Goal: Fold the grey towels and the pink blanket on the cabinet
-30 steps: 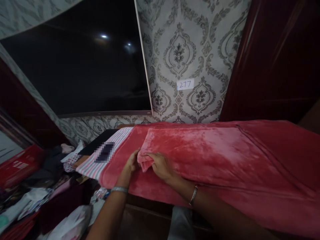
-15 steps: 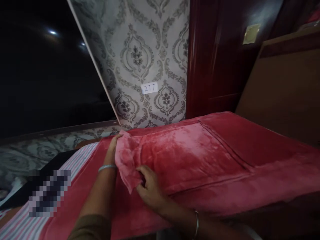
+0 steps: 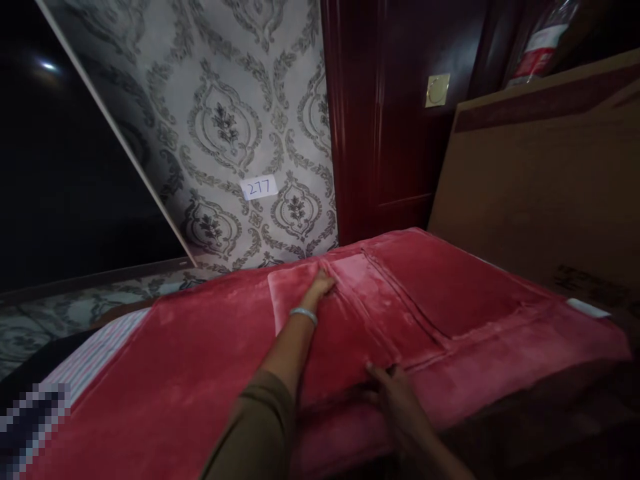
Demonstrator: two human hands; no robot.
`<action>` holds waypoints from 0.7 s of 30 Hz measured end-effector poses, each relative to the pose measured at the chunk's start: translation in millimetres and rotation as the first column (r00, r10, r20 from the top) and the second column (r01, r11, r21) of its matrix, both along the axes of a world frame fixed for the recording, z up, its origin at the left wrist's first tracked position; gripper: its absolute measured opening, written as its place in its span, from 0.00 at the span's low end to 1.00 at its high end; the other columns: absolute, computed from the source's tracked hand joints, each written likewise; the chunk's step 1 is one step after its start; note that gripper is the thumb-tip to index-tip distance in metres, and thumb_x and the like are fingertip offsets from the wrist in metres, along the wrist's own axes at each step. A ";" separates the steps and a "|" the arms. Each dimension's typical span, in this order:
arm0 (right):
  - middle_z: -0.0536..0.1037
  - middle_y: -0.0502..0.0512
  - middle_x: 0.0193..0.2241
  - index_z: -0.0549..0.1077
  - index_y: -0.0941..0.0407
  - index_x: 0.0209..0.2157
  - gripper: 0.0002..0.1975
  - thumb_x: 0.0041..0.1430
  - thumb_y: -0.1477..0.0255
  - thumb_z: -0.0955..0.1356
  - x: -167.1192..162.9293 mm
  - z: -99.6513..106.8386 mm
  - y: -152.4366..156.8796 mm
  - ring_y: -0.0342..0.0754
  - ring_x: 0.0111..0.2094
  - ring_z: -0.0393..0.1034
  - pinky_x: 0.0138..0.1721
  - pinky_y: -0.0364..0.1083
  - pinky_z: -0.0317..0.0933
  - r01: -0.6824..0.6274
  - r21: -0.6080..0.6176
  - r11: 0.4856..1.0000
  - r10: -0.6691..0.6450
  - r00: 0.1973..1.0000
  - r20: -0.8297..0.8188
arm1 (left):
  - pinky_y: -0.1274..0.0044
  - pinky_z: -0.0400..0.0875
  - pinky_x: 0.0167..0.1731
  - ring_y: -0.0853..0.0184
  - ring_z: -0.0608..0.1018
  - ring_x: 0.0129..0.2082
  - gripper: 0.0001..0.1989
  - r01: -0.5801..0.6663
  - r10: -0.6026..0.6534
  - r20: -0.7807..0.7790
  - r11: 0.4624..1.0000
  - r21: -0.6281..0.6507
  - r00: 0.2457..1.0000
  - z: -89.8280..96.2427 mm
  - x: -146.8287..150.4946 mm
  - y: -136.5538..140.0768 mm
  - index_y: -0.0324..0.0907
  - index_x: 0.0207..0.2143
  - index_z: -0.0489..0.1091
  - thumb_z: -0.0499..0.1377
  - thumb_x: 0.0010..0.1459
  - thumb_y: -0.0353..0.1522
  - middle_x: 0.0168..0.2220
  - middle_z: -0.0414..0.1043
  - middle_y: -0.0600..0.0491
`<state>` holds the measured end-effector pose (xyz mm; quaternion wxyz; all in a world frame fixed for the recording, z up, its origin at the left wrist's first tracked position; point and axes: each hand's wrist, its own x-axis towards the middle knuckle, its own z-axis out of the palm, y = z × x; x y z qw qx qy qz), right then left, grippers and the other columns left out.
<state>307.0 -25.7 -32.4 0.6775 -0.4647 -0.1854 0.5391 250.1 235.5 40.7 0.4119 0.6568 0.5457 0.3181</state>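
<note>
A red and pink plush cloth (image 3: 360, 303) lies flat on a larger red plush blanket (image 3: 215, 353), its left part folded over toward the right. My left hand (image 3: 323, 285) is at the far end of the fold's edge, fingers closed on the fabric. Near the cloth's front edge is my right hand (image 3: 395, 393), dim and slightly blurred. Its thumb and forefinger look apart, touching or just beside the fold's near corner. A paler strip of plush shows left of my left wrist.
Striped fabric (image 3: 107, 343) shows past the blanket's left end. Behind stand a dark screen (image 3: 85, 173), a patterned wall with a paper tag (image 3: 259, 187), and a dark red door panel (image 3: 395, 133). A cardboard box (image 3: 530, 180) leans at right, with a bottle (image 3: 543, 50) above it.
Both hands have carried the cloth's raised left end to the right and laid it over the rest. My right hand's fingers have loosened. The view has shifted right.
</note>
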 end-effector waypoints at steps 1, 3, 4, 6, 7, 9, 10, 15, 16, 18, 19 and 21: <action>0.81 0.53 0.38 0.72 0.52 0.47 0.30 0.42 0.58 0.78 2.9 1.8 -3.1 0.54 0.38 0.78 0.36 0.53 0.75 -0.032 0.019 0.999 0.034 0.997 -0.075 | 0.73 0.75 0.32 0.66 0.78 0.30 0.20 -0.006 0.005 -0.042 1.000 -0.012 0.999 -6.2 2.4 -2.0 0.35 0.54 0.69 0.64 0.61 0.32 0.35 0.77 0.48; 0.81 0.52 0.41 0.70 0.50 0.53 0.35 0.43 0.60 0.79 6.5 5.8 -7.1 0.53 0.38 0.78 0.36 0.54 0.76 -0.072 0.044 0.996 0.078 0.986 -0.149 | 0.72 0.76 0.34 0.67 0.78 0.32 0.15 -0.016 0.015 -0.124 1.000 -0.003 0.992 -8.5 -1.0 0.7 0.37 0.51 0.71 0.60 0.65 0.36 0.37 0.77 0.49; 0.81 0.52 0.42 0.69 0.49 0.56 0.37 0.43 0.60 0.79 8.4 7.1 -7.9 0.53 0.37 0.79 0.36 0.54 0.76 -0.084 0.043 0.996 0.090 0.982 -0.166 | 0.72 0.76 0.36 0.67 0.79 0.33 0.14 -0.024 0.027 -0.162 1.000 0.018 0.986 -5.4 -5.5 4.6 0.37 0.50 0.72 0.58 0.66 0.36 0.38 0.77 0.48; 0.81 0.52 0.40 0.67 0.49 0.60 0.41 0.44 0.60 0.79 14.7 6.9 -7.4 0.52 0.34 0.79 0.34 0.54 0.76 -0.098 0.016 0.995 0.099 0.981 -0.169 | 0.71 0.74 0.42 0.63 0.80 0.40 0.12 -0.035 0.057 -0.235 0.995 0.093 0.970 5.4 -16.5 14.9 0.36 0.49 0.73 0.56 0.67 0.32 0.41 0.78 0.43; 0.81 0.51 0.38 0.65 0.49 0.61 0.43 0.44 0.59 0.79 19.4 5.5 -6.3 0.51 0.32 0.78 0.32 0.54 0.76 -0.096 0.004 0.995 0.095 0.985 -0.141 | 0.70 0.72 0.46 0.60 0.80 0.45 0.12 -0.037 0.074 -0.268 0.989 0.141 0.961 11.2 -21.6 20.2 0.35 0.49 0.74 0.56 0.66 0.30 0.44 0.78 0.40; 0.80 0.51 0.36 0.64 0.49 0.63 0.44 0.45 0.56 0.78 31.2 0.8 -3.4 0.52 0.31 0.78 0.33 0.55 0.75 -0.038 0.004 0.999 0.038 0.999 0.011 | 0.70 0.67 0.54 0.56 0.75 0.56 0.13 -0.024 0.098 -0.326 0.975 0.222 0.940 20.4 -29.0 29.7 0.36 0.50 0.75 0.56 0.64 0.28 0.52 0.76 0.37; 0.80 0.52 0.37 0.66 0.50 0.61 0.42 0.45 0.55 0.77 37.7 -2.0 -1.8 0.53 0.34 0.78 0.37 0.56 0.75 0.004 0.025 1.000 -0.008 0.990 0.139 | 0.70 0.65 0.56 0.55 0.73 0.59 0.14 -0.010 0.099 -0.352 0.969 0.246 0.931 22.9 -30.8 33.9 0.37 0.50 0.74 0.58 0.63 0.27 0.55 0.74 0.37; 0.81 0.62 0.46 0.76 0.53 0.46 0.28 0.47 0.51 0.71 61.8 -11.2 5.4 0.61 0.49 0.76 0.54 0.60 0.67 0.031 0.093 0.995 -0.090 0.670 0.737 | 0.65 0.61 0.60 0.52 0.71 0.61 0.16 0.055 0.060 -0.449 0.969 0.240 0.892 18.1 -23.7 54.0 0.39 0.50 0.75 0.63 0.57 0.27 0.56 0.74 0.37; 0.81 0.62 0.44 0.76 0.53 0.45 0.26 0.48 0.51 0.69 63.5 -11.3 7.3 0.61 0.47 0.77 0.52 0.59 0.68 0.024 0.068 0.997 -0.068 0.616 0.785 | 0.65 0.61 0.60 0.52 0.72 0.61 0.15 0.063 0.053 -0.459 0.970 0.233 0.887 15.7 -20.9 58.6 0.39 0.48 0.75 0.64 0.57 0.28 0.55 0.75 0.37; 0.82 0.62 0.39 0.75 0.53 0.41 0.23 0.50 0.51 0.67 64.5 -9.7 12.0 0.60 0.41 0.78 0.45 0.56 0.70 0.012 0.022 1.000 -0.025 0.540 0.841 | 0.65 0.62 0.59 0.52 0.72 0.60 0.13 0.076 0.038 -0.471 0.972 0.221 0.881 11.6 -16.2 67.9 0.39 0.45 0.76 0.65 0.56 0.28 0.53 0.76 0.37; 0.82 0.61 0.36 0.75 0.53 0.37 0.20 0.51 0.52 0.66 64.5 -8.0 14.3 0.59 0.38 0.78 0.41 0.54 0.70 0.000 0.008 1.000 -0.007 0.515 0.857 | 0.66 0.62 0.59 0.52 0.73 0.59 0.12 0.080 0.031 -0.473 0.974 0.214 0.880 10.1 -14.4 72.5 0.39 0.44 0.76 0.65 0.56 0.28 0.52 0.77 0.38; 0.80 0.58 0.30 0.73 0.52 0.31 0.16 0.52 0.54 0.65 64.6 -3.1 17.7 0.55 0.32 0.77 0.35 0.50 0.68 -0.029 0.023 0.999 -0.005 0.504 0.863 | 0.67 0.63 0.57 0.52 0.74 0.58 0.11 0.091 0.014 -0.465 0.975 0.203 0.885 8.9 -12.0 80.9 0.40 0.42 0.76 0.66 0.55 0.28 0.48 0.78 0.39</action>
